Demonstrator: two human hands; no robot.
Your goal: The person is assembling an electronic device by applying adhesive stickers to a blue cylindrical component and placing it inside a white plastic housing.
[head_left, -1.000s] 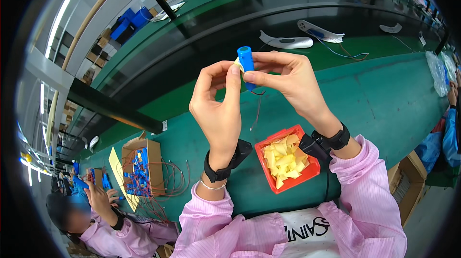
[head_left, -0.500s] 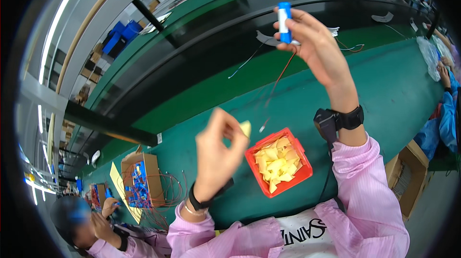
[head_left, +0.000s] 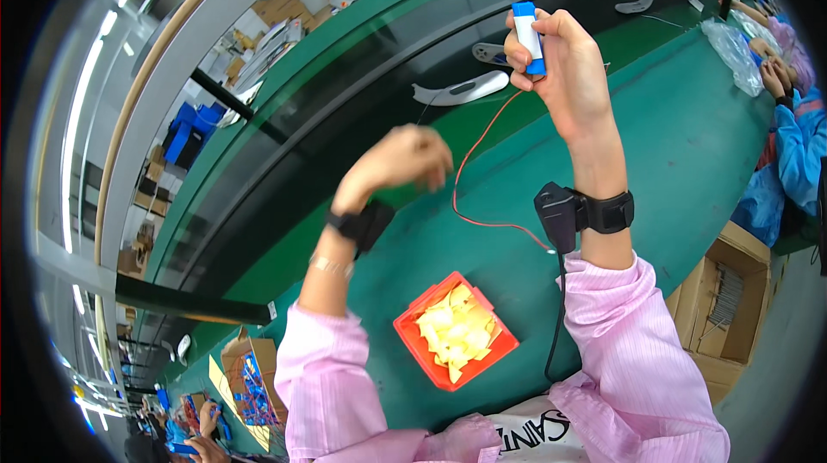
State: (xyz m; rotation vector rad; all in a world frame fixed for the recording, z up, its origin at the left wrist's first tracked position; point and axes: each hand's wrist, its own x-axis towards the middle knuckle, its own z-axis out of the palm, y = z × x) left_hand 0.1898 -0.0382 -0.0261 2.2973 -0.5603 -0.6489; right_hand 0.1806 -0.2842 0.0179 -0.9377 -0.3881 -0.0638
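Green bench surface (head_left: 663, 187) is bordered at its far side by a dark conveyor belt (head_left: 345, 140), on which white curved plastic shells (head_left: 469, 89) are laid out, likely so that the near area is left to the hands.

Above the bench, a blue cylindrical piece with a white rectangular patch (head_left: 528, 37) is grasped by the right hand (head_left: 575, 75). It is pinched between thumb and curled fingers and held almost upright, with the patch facing the wearer; by this grip the labelled side is left largely uncovered, presumably for easy viewing. From its lower end a thin red wire (head_left: 455, 193) is let hang in a loose curve, ending in a small white connector (head_left: 551, 251), so the lead is kept out of the fingers.

The left hand (head_left: 409, 158) is raised well apart from the piece, its fingers bent; it is blurred, and whether anything is held there can't be made out.

Nearer the body, a square red plastic tray (head_left: 488, 355) is set between the forearms, probably for short reach by either hand. Pale yellow paper scraps (head_left: 457, 332) are heaped in it, loosely enough to be picked singly.
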